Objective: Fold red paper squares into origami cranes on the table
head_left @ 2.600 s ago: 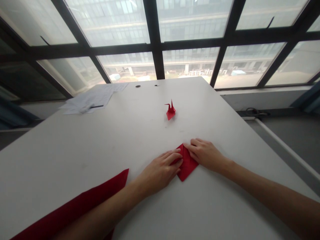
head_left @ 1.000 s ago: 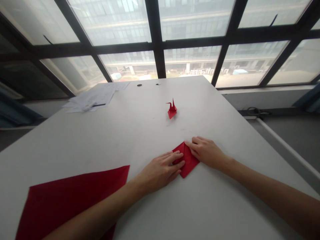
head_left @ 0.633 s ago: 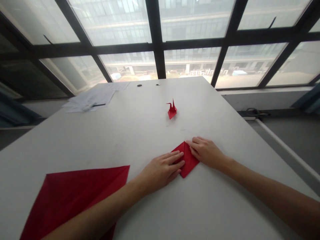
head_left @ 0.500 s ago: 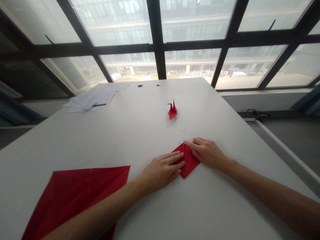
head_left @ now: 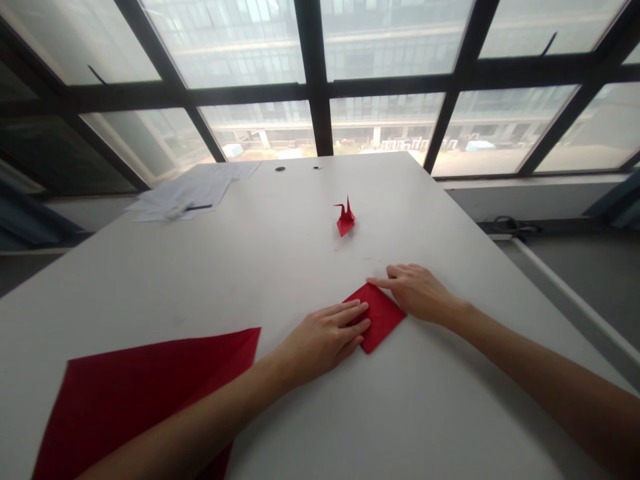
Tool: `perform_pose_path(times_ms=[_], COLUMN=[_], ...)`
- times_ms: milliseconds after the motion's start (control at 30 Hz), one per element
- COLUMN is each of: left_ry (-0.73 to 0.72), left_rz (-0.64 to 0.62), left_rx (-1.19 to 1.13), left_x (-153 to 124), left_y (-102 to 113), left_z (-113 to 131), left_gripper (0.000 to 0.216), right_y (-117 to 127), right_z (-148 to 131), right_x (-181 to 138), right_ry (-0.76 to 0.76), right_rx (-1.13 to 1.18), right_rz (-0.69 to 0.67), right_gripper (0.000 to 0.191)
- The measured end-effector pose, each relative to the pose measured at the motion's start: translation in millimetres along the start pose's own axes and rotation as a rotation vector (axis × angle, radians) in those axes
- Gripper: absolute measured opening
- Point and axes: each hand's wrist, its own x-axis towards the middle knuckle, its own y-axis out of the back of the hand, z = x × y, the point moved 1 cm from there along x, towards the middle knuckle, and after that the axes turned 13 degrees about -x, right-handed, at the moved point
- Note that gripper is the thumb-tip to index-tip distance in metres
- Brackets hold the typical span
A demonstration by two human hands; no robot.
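Note:
A folded red square of origami paper (head_left: 384,319) lies on the white table with one corner pointing away from me. My left hand (head_left: 330,337) rests flat over its left half, fingers stretched out, hiding that side. At the far corner, the index fingertip of my right hand (head_left: 417,290) touches the paper; its other fingers are curled in and hold nothing that I can see. Beyond my hands stands a folded red paper crane (head_left: 345,220). A larger red paper sheet (head_left: 125,393) lies at the lower left, partly under my left forearm.
White papers (head_left: 195,190) lie in a loose pile at the far left of the table (head_left: 280,260), with a dark pen (head_left: 199,207) on them. Two round holes are near the far edge. Large windows with dark frames rise behind it.
My right index finger has stayed at the far corner while the rest of the hand moved slightly right, uncovering the paper's right corner. The large sheet's left side has shifted outward and down.

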Motion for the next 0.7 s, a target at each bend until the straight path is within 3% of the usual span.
perform_pose_path(times_ms=[167,267,433,700], left_ry=[-0.008,-0.011,-0.024,0.019], left_rz=[0.000,0.002,0.023,-0.084], left_rx=[0.010,0.016,0.008,-0.016], left_x=[0,-1,-3,-6], left_y=[-2,-3,-3,-1], left_z=[-2,-2,-2,-2], left_gripper=[0.034,0.033,0.033,0.043], right_y=[7,14,13,5], right_z=[1,-10,-33,-33], right_x=[0,-5,-10,-10], right_ry=[-0.138,-0.136,-0.048,-0.073], right_rx=[0.026,0.119,0.147,0.148], right_rz=[0.067,0.144,0.070,0.041], right_gripper=[0.044,0.038,0.034,0.037])
